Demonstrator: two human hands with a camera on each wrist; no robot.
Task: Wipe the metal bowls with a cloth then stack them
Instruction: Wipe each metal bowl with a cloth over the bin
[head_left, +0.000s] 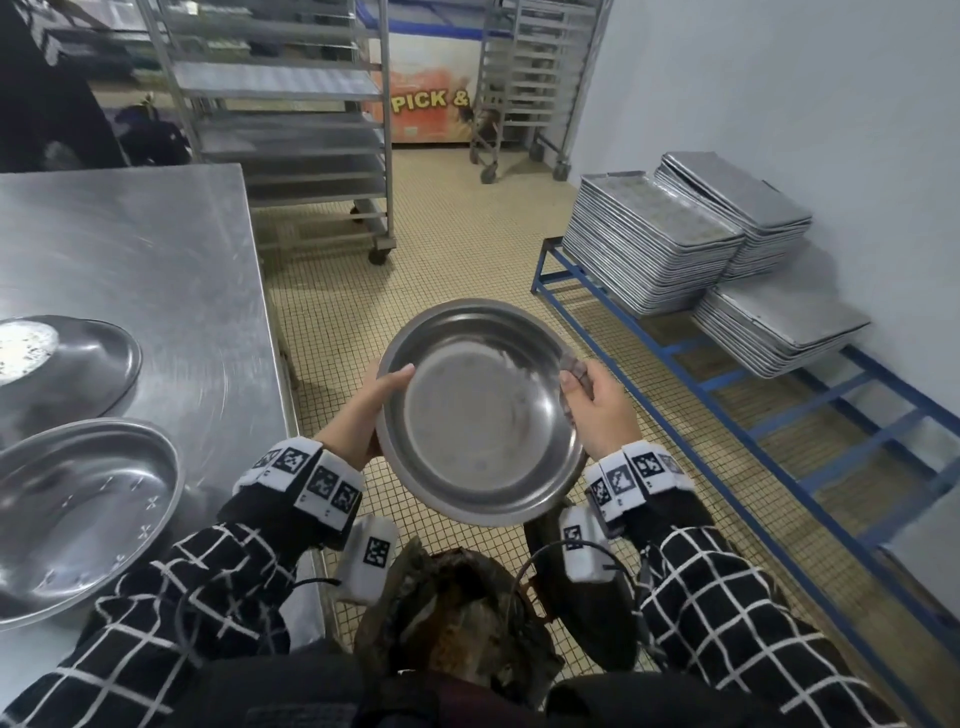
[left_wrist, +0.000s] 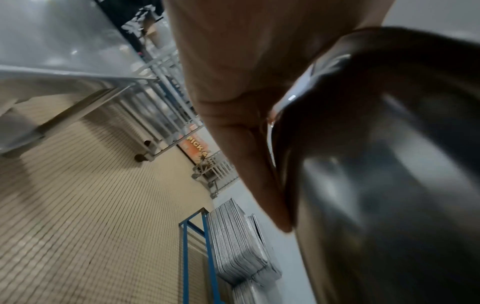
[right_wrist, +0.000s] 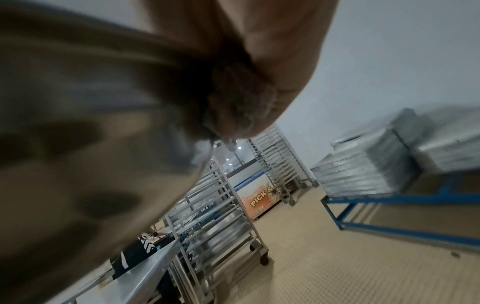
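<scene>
I hold a round metal bowl (head_left: 480, 410) upright in front of me, over the tiled floor. My left hand (head_left: 371, 402) grips its left rim, thumb inside the edge. My right hand (head_left: 597, 402) grips the right rim and pinches a small grey-brown cloth (head_left: 574, 371) against it. In the left wrist view the bowl's underside (left_wrist: 389, 164) fills the right, my left hand (left_wrist: 246, 123) pressed against it. The right wrist view shows the cloth (right_wrist: 241, 102) bunched under my fingers beside the blurred bowl (right_wrist: 91, 123). Two more metal bowls rest on the steel table (head_left: 171, 270): one upside down (head_left: 67, 364), one upright (head_left: 78, 519).
The steel table's corner lies just left of my left hand. A wheeled tray rack (head_left: 291, 124) stands ahead. Stacked baking trays (head_left: 654, 244) sit on a low blue frame (head_left: 779, 415) along the right wall. A second rack (head_left: 524, 88) and a freezer (head_left: 431, 98) stand at the back.
</scene>
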